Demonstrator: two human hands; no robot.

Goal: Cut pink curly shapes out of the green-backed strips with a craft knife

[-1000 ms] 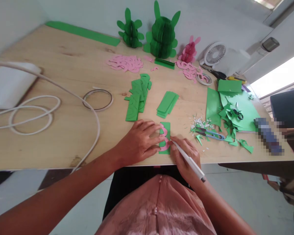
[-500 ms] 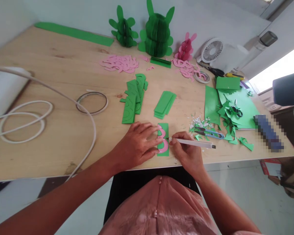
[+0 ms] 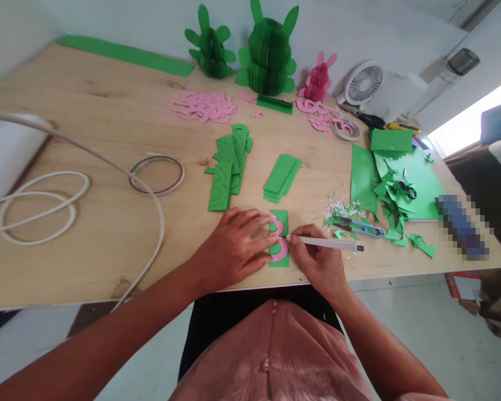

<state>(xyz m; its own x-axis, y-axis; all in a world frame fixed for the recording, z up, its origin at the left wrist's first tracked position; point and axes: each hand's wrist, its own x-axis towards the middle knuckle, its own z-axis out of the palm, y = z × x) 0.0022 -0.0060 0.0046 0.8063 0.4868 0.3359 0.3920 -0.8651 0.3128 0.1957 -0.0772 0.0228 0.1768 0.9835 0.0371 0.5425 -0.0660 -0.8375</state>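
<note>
Near the table's front edge lies a green paper strip point(image 3: 284, 216) with a pink curved paper cutout point(image 3: 281, 250) on top of it. My left hand point(image 3: 242, 245) rests flat with fingers spread, their tips pressing on the cutout's left side. Pinched in my right hand point(image 3: 319, 262) is a white pen point(image 3: 332, 243), its tip at the notch between the cutout's two curves. Beyond my hands sit a stack of blank green strips point(image 3: 281, 178) and a pile of green strips with drawn curves point(image 3: 225, 172).
Blue-handled snips point(image 3: 361, 227) lie among paper scraps to the right, near green sheets point(image 3: 426, 189) with dark scissors point(image 3: 404, 189). A tape roll point(image 3: 156, 174) and white cable point(image 3: 161, 223) are at left. Pink cutouts point(image 3: 206, 107) and green paper figures point(image 3: 270, 58) stand farther back.
The pen has shifted slightly left, its tip moving into the notch of the pink cutout. My left hand stays in place on the cutout. The view has turned slightly.
</note>
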